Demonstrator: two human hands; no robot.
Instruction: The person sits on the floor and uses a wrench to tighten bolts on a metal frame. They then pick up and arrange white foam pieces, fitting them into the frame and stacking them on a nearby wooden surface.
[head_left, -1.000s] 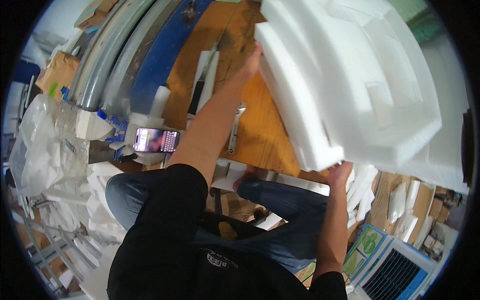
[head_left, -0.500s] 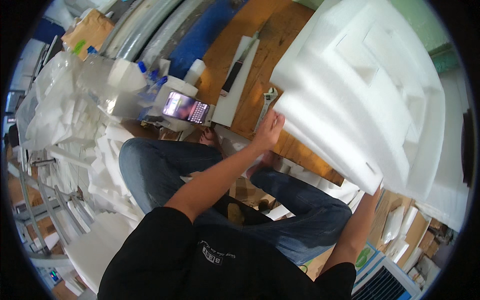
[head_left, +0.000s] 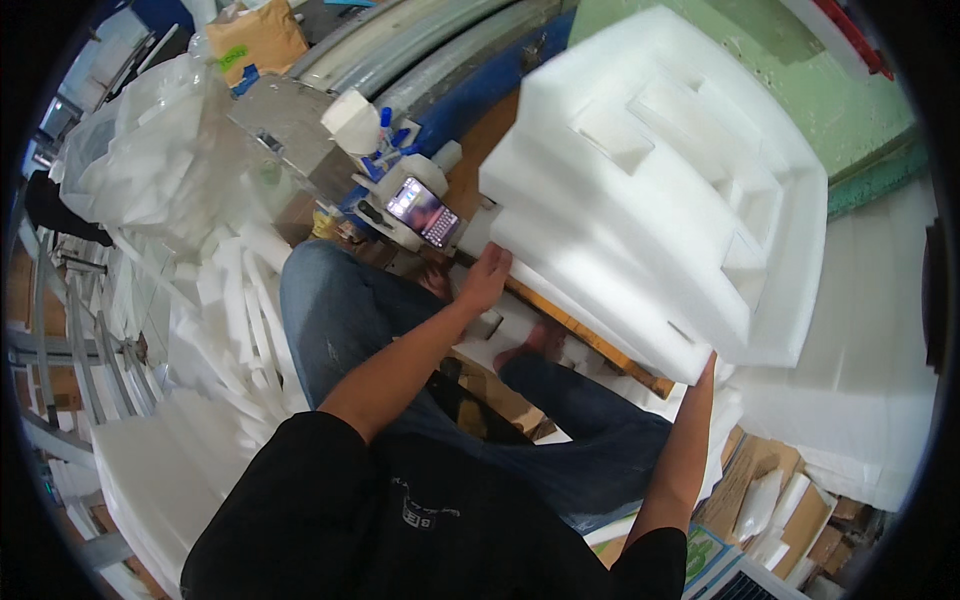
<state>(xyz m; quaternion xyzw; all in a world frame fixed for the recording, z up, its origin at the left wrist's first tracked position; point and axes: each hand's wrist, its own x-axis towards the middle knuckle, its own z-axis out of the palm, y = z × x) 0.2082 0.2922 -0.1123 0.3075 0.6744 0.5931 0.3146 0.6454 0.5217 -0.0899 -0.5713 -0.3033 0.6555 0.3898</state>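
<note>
- The left hand (head_left: 484, 284) is set at the near left of the foam (head_left: 590, 215); its fingers (head_left: 497, 261) are laid against the edge (whether they are closed round it cannot be told).
- The right hand (head_left: 704, 384) is placed at the foam's near right corner, which is touched; its fingers are mostly hidden by the foam, so their grip cannot be told.
- The foam, white and cut with square recesses, is tilted in view and spread out beyond the fingers of both hands.
- The bench (head_left: 588, 335) is largely covered by the foam; its wooden edge is left bare between the left and right fingers.
- The phone (head_left: 423, 212), its screen lit, is propped near the left fingers, farther off and to their left.
- The rolls (head_left: 430, 48) are laid well beyond the left fingers.
- The scraps (head_left: 215, 330), white and loosely heaped, are gathered well to the left of the left fingers.
</note>
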